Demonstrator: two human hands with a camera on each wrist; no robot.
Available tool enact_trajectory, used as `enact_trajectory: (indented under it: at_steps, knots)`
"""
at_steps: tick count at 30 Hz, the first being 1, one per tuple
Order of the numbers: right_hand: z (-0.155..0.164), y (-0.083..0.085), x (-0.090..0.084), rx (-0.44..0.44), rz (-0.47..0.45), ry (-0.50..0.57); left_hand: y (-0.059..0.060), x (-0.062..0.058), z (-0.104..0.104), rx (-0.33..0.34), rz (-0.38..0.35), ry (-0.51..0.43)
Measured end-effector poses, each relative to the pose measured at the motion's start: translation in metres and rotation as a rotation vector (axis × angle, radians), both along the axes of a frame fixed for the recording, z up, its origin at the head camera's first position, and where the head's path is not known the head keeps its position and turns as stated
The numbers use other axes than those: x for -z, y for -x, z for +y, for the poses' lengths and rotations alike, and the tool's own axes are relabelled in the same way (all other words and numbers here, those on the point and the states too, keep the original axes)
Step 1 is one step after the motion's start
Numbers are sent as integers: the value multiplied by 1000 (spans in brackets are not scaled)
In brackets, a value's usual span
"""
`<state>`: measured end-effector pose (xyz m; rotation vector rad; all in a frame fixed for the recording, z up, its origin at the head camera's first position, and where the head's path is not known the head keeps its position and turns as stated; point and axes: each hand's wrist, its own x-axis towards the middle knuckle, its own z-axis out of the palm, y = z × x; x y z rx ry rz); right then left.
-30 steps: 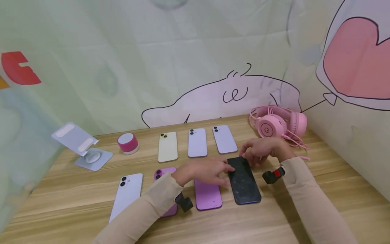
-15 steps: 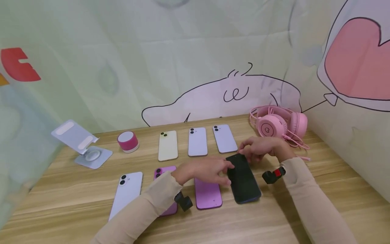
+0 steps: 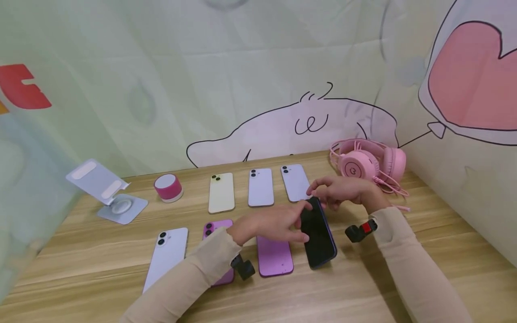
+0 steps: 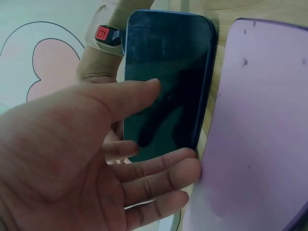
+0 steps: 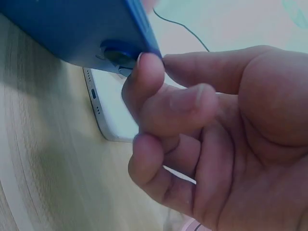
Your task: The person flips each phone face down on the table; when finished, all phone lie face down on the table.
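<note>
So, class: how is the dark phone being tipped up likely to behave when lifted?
The dark phone looks flat and rigid, so probably stiff. Its glossy screen suggests it is slippery and perhaps fragile. The right hand lifts its far end; the left hand steadies its side.

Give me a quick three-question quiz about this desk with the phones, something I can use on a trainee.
1. True or false: the dark phone lies flat on the table.
2. Which hand grips the dark phone's far end? A) left hand B) right hand C) neither
3. Fill in: the pink thing at the back right of the table is a pair of ____.

Key
1. False: its far end is lifted, and the right wrist view shows its blue underside clear of the wood.
2. B: the right hand's fingertips hold that end; the left hand's fingers touch the phone's left edge.
3. headphones
</note>
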<state>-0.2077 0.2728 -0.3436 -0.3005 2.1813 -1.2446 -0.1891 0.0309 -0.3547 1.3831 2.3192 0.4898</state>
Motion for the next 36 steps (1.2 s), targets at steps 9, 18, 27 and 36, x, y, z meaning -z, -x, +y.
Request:
enact_trajectory:
  at_steps: [9,18,27,36]
  knots:
    - [-6,-1,-1,17,9,62,0,2,0,86,-27,-80]
    - [-11,-1,0,11,7,103,-1,-1,-1,113,22,1]
    - [-15,-2,0,-13,3,112,-1,-2,-1,110,46,-16]
    - [-14,-4,1,-40,-2,84,-1,-3,-2,130,62,-37]
